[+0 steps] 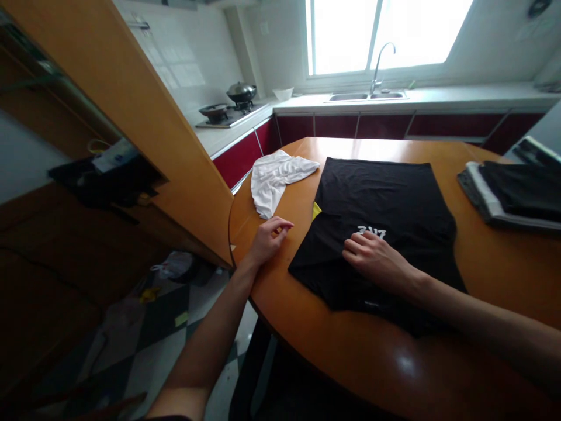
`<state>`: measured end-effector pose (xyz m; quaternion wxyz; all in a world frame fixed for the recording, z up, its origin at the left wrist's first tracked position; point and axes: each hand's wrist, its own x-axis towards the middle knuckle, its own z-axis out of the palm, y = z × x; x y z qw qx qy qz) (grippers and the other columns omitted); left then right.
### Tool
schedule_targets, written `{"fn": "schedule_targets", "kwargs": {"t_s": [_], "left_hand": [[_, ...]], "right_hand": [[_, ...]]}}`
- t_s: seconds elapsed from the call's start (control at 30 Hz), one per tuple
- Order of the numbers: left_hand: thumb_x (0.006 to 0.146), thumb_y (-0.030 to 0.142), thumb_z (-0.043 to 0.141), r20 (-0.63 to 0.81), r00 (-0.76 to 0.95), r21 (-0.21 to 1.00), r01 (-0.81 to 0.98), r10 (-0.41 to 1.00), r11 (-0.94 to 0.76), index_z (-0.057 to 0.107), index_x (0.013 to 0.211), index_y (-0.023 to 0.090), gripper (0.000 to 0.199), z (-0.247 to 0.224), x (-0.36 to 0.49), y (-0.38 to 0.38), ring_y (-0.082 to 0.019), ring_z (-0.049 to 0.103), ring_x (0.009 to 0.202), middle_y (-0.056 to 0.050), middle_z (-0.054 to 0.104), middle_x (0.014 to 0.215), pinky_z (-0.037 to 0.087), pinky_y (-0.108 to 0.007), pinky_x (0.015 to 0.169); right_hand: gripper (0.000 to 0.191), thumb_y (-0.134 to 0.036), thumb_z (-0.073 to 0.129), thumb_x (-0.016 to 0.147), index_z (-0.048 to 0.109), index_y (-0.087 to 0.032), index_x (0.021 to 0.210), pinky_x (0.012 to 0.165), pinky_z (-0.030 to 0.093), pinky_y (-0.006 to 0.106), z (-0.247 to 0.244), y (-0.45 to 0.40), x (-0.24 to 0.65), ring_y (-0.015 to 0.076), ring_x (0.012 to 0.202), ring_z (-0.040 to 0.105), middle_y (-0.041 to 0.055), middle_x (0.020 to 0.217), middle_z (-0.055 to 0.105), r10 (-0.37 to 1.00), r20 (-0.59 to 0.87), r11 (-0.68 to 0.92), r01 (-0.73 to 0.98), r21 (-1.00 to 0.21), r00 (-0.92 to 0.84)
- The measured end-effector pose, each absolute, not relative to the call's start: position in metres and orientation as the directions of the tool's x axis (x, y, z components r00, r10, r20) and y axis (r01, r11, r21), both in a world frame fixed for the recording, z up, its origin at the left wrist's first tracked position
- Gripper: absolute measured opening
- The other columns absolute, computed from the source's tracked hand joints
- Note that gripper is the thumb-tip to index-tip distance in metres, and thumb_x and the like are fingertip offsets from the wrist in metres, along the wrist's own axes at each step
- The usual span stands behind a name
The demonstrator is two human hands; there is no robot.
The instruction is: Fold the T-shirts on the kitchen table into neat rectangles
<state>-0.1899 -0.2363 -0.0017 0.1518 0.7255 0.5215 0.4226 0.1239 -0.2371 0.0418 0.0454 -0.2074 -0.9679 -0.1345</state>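
Observation:
A black shirt (385, 193) with white lettering lies spread on the round wooden table (394, 356), a bit of yellow showing at its left edge. My right hand (372, 257) is over the shirt by the lettering, its fingers curled; whether they pinch any cloth is hidden. To the left of the shirt, above the table's edge, is my left hand (269, 238), with its fingers bent and parted and nothing in them. Just beyond it a crumpled white cloth (274, 178) lies on the table.
Folded dark and white clothes (517, 193) are stacked at the table's right. Behind are a counter with a sink (368, 96) and a stove (232, 117) with pans. A wooden cabinet panel (175, 140) rises on the left. Bags (175, 266) lie on the floor.

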Motion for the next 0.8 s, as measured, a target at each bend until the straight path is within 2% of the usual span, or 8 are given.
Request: {"fn": "schedule_targets", "kwargs": {"t_s": [0.2, 0.27, 0.37, 0.47, 0.6, 0.7, 0.8], "left_hand": [[0.094, 0.024, 0.058, 0.436, 0.229, 0.656, 0.581, 0.87, -0.482, 0.074, 0.103, 0.022, 0.018, -0.001, -0.188, -0.24, -0.02, 0.065, 0.094, -0.006, 0.069, 0.099, 0.052, -0.032, 0.084], [0.095, 0.024, 0.059, 0.442, 0.265, 0.645, 0.57, 0.857, -0.509, 0.074, 0.105, 0.023, 0.019, -0.001, -0.187, -0.242, -0.02, 0.065, 0.096, -0.006, 0.069, 0.101, 0.052, -0.032, 0.087], [0.096, 0.026, 0.059, 0.443, 0.312, 0.622, 0.569, 0.841, -0.538, 0.073, 0.112, 0.023, 0.021, 0.0, -0.184, -0.244, -0.021, 0.064, 0.104, -0.008, 0.068, 0.109, 0.052, -0.035, 0.094], [0.096, 0.028, 0.06, 0.413, 0.414, 0.584, 0.563, 0.811, -0.585, 0.069, 0.123, 0.026, 0.029, 0.0, -0.18, -0.247, -0.023, 0.061, 0.117, -0.009, 0.065, 0.124, 0.049, -0.038, 0.104], [0.097, 0.024, 0.057, 0.372, 0.558, 0.522, 0.535, 0.742, -0.664, 0.06, 0.136, 0.029, 0.039, 0.001, -0.176, -0.249, -0.025, 0.048, 0.137, -0.009, 0.053, 0.147, 0.041, -0.045, 0.115], [0.099, 0.022, 0.052, 0.35, 0.622, 0.488, 0.517, 0.7, -0.703, 0.055, 0.142, 0.03, 0.043, 0.001, -0.175, -0.248, -0.026, 0.037, 0.145, -0.008, 0.046, 0.153, 0.035, -0.049, 0.119], [0.101, 0.023, 0.05, 0.321, 0.656, 0.459, 0.523, 0.683, -0.718, 0.053, 0.143, 0.03, 0.043, 0.002, -0.175, -0.247, -0.025, 0.034, 0.147, -0.006, 0.045, 0.154, 0.034, -0.05, 0.119]], "right_hand": [[0.012, -0.009, 0.06, 0.089, 0.068, -0.018, 0.089, 0.077, 0.041, 0.036, 0.041, -0.231, 0.135, 0.0249, 0.088, 0.058, 0.0089, 0.093, 0.067, 0.437, 0.16, 0.85, 0.464, 0.249, -0.885], [0.012, -0.011, 0.061, 0.089, 0.069, -0.019, 0.09, 0.079, 0.043, 0.036, 0.036, -0.232, 0.138, 0.0245, 0.09, 0.059, 0.0082, 0.094, 0.068, 0.448, 0.154, 0.864, 0.471, 0.177, -0.88], [0.012, -0.017, 0.06, 0.091, 0.071, -0.022, 0.09, 0.082, 0.045, 0.033, 0.033, -0.23, 0.138, 0.0218, 0.092, 0.062, 0.0057, 0.096, 0.068, 0.471, 0.155, 0.88, 0.475, -0.015, -0.868], [0.019, -0.022, 0.054, 0.095, 0.072, -0.023, 0.09, 0.08, 0.047, 0.029, 0.034, -0.214, 0.134, 0.02, 0.091, 0.064, 0.0045, 0.096, 0.069, 0.591, 0.199, 0.807, 0.571, -0.151, -0.782], [0.021, -0.022, 0.053, 0.094, 0.072, -0.02, 0.103, 0.079, 0.048, 0.029, 0.03, -0.168, 0.116, 0.0209, 0.093, 0.065, 0.0077, 0.105, 0.07, 0.798, 0.246, 0.601, 0.754, -0.265, -0.55], [0.024, -0.025, 0.057, 0.093, 0.072, -0.016, 0.108, 0.083, 0.048, 0.029, 0.021, -0.133, 0.098, 0.0213, 0.095, 0.065, 0.0113, 0.108, 0.07, 0.835, 0.179, 0.55, 0.775, -0.31, -0.521], [0.019, -0.027, 0.065, 0.087, 0.074, -0.015, 0.099, 0.082, 0.048, 0.028, 0.013, -0.111, 0.085, 0.0212, 0.093, 0.065, 0.0108, 0.102, 0.07, 0.847, 0.12, 0.524, 0.776, -0.351, -0.518]]}}
